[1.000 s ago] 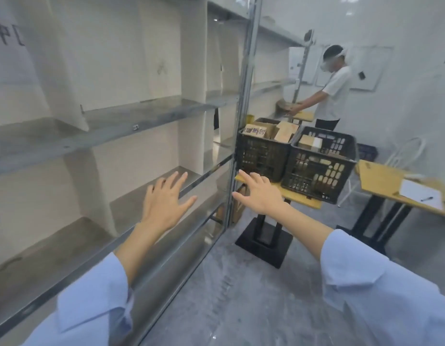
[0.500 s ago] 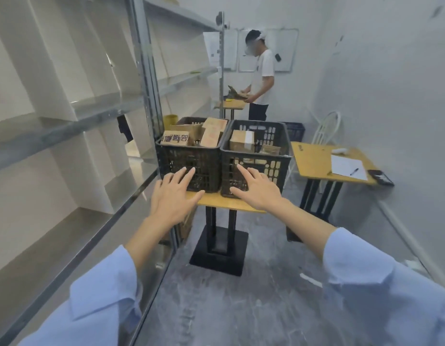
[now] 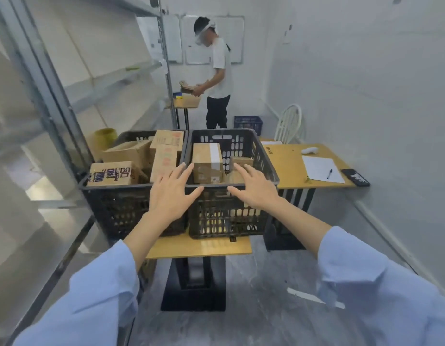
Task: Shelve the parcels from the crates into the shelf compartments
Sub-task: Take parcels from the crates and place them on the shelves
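Observation:
Two black plastic crates stand side by side on a small yellow table [image 3: 199, 247]. The left crate [image 3: 116, 208] is packed with several cardboard parcels; one with dark lettering [image 3: 110, 174] lies at its front. The right crate [image 3: 263, 168] holds a taped brown parcel [image 3: 207, 162] and a smaller one [image 3: 241, 162] beside it. My left hand [image 3: 172, 193] and right hand [image 3: 253, 187] are stretched out, fingers spread, over the near rim of the right crate, on either side of the taped parcel. Both hold nothing. The metal shelf [image 3: 41, 116] runs along the left.
Another person [image 3: 217, 78] in a white shirt handles a parcel at a far table. A yellow desk [image 3: 298, 166] with paper, a pen and a phone stands to the right, a white chair [image 3: 290, 123] and a blue crate [image 3: 247, 122] behind it. A wall closes the right side.
My view has turned from the shelf to face the crates, which are now closer. Both hands have moved forward, from in front of the crates to above the right crate's rim.

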The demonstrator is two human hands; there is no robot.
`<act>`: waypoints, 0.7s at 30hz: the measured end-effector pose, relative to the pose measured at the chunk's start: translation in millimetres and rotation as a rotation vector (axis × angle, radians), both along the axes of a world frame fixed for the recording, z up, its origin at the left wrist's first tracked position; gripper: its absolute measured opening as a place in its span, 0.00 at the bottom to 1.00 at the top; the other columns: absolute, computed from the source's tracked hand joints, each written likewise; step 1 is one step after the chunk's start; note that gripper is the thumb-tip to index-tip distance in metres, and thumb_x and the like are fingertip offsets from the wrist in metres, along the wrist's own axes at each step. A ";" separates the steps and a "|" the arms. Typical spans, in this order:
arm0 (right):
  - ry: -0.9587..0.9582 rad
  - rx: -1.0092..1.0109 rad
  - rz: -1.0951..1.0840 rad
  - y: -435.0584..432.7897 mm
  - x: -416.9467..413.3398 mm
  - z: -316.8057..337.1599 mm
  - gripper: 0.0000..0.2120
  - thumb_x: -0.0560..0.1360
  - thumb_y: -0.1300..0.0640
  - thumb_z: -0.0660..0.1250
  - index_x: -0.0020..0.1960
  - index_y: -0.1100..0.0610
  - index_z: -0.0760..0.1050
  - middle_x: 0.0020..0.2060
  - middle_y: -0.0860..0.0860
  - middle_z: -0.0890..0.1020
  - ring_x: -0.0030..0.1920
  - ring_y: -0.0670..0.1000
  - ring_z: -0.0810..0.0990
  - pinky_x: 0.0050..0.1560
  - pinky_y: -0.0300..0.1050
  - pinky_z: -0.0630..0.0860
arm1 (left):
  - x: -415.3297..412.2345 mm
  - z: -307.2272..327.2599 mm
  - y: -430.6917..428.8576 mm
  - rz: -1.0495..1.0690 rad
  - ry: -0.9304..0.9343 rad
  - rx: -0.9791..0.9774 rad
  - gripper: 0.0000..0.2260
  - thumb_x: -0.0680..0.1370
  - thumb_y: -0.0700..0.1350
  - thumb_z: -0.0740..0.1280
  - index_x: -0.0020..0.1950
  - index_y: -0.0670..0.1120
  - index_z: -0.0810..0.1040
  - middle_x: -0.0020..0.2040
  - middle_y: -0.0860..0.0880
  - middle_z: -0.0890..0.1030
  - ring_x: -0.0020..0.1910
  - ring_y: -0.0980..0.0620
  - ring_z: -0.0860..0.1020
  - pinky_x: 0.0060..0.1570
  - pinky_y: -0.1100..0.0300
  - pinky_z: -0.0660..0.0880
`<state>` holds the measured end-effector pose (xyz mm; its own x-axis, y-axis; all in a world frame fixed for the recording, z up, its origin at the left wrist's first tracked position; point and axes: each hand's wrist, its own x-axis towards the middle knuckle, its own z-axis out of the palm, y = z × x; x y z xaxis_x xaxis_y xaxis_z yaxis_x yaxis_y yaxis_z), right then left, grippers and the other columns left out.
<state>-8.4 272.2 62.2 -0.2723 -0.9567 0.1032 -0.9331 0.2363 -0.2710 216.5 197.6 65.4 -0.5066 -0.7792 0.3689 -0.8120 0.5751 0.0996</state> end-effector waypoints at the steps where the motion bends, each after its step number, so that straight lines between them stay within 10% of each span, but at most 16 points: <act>1: 0.001 0.008 -0.008 -11.3 -7.3 -2.2 0.35 0.78 0.34 0.56 0.80 0.42 0.47 0.80 0.50 0.53 0.78 0.57 0.54 0.72 0.61 0.63 | -9.3 -2.6 -12.5 -0.010 0.003 0.010 0.31 0.80 0.66 0.53 0.80 0.55 0.54 0.79 0.52 0.60 0.76 0.49 0.60 0.73 0.50 0.58; 21: -0.053 0.078 0.150 -262.9 -165.4 -60.6 0.38 0.78 0.35 0.59 0.80 0.44 0.46 0.80 0.52 0.54 0.78 0.58 0.57 0.72 0.60 0.63 | -174.0 -63.4 -217.5 0.182 0.065 0.206 0.34 0.79 0.65 0.57 0.80 0.53 0.52 0.80 0.50 0.57 0.76 0.47 0.59 0.73 0.47 0.58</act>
<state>-173.8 9.4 1.6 -0.1294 -0.9915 0.0165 -0.9443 0.1181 -0.3070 42.5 -19.9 2.0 -0.3322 -0.9171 0.2203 -0.8879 0.3829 0.2551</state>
